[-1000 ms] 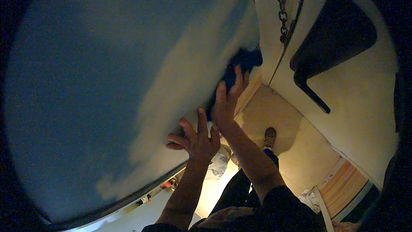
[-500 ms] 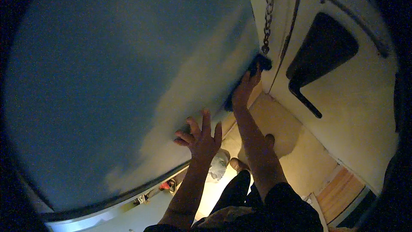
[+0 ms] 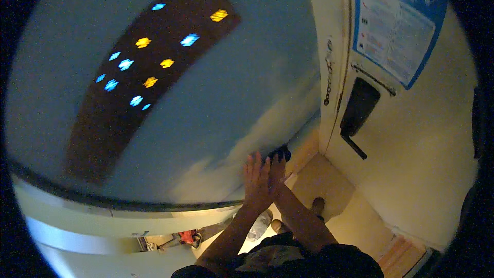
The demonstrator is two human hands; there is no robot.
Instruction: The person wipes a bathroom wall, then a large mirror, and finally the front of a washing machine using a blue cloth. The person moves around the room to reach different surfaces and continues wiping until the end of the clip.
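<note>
A large blue-grey glass panel [image 3: 216, 98] fills the left and middle of the view. Low on it, my right hand [image 3: 277, 171] presses a dark blue cloth [image 3: 281, 152] near the panel's right edge. My left hand [image 3: 254, 179] lies flat on the glass just left of the right hand, touching it and holding nothing. Both forearms rise from the lower edge and meet at the hands. Most of the cloth is hidden under my right fingers.
A dark strip with blue and yellow lights [image 3: 149, 67] shows in the glass. At the right is a cream door [image 3: 422, 164] with a dark handle [image 3: 356, 110], a hanging chain [image 3: 328, 85] and a blue-and-white notice [image 3: 396, 20]. My shoe [image 3: 318, 205] stands on the tan floor below.
The view has swung upward, so the lit strip and the notice now show. My two hands have come together, and the cloth sits lower on the glass.
</note>
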